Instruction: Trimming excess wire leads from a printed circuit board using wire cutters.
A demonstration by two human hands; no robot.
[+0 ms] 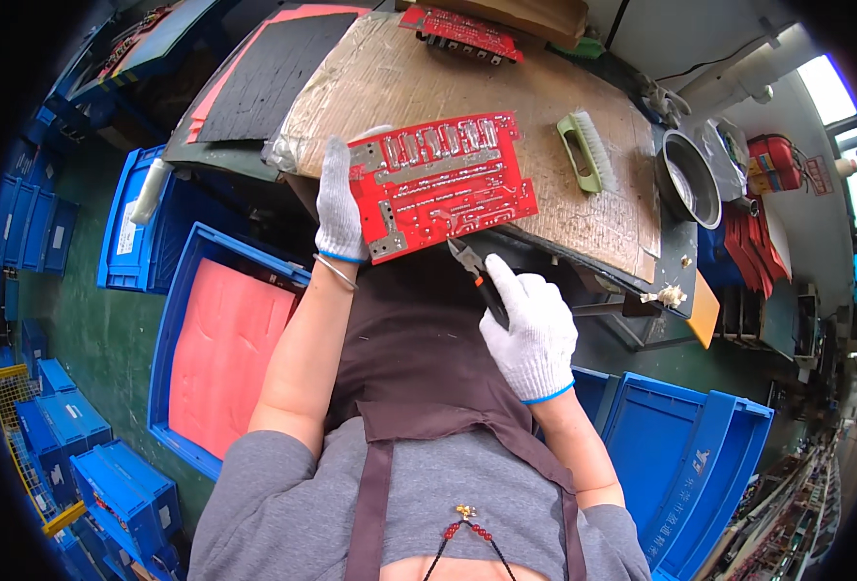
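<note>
A red circuit board (445, 184) is held up at the bench's near edge, its soldered side facing me. My left hand (339, 198), in a white knit glove, is closed on the board's left edge; the fingers behind it are mostly hidden. Below the board's lower edge, my gloved right hand (530, 329) grips a pair of cutting pliers (484, 281). The pliers' metal jaws sit at the board's bottom edge; whether they touch it I cannot tell.
Cardboard (390, 87) covers the bench. A green scrubbing brush (586, 152) and a metal bowl (690, 179) lie to the right. Another red board (462, 34) is at the back. Blue crates flank me, one with a pink foam sheet (230, 353) at left, another crate (680, 465) at right.
</note>
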